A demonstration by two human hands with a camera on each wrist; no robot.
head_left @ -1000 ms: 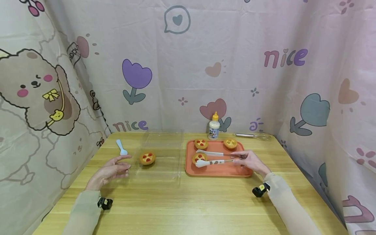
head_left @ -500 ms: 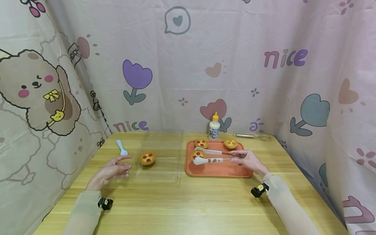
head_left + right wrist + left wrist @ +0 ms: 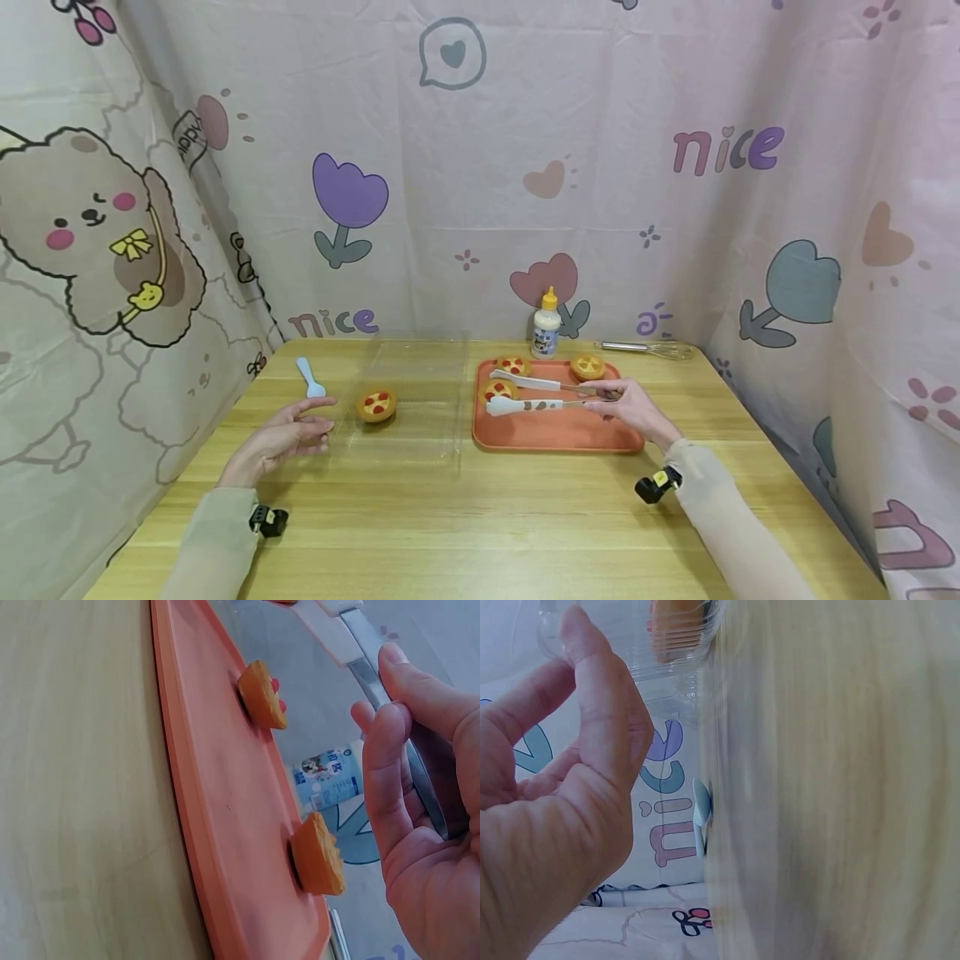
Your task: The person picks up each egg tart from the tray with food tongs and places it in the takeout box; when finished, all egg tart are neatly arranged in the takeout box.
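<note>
CHANGE: tongs (image 3: 549,405) and red-topped tart (image 3: 497,391) now farther left; lift apparently progressing | POSITION: above orange tray (image 3: 555,434), left end | right hand (image 3: 633,410): fingers pinch tongs | left hand (image 3: 273,442): fingers relaxed, empty

Head cam: set up high, aimed fwd/down; desk (image 3: 480,533) & curtain (image 3: 480,200) seen fr. mid dist. L wrist cam (image 3: 270,522): mounted low, rolled on its side; curtain faced, L grip (image 3: 574,802) shown v. close. R wrist cam (image 3: 656,486): rolled opp. way, R grip (image 3: 427,874) close too. Clear box (image 3: 420,429) shared by head + L wrist views, orange tray (image 3: 555,433) by head + R wrist.
</note>
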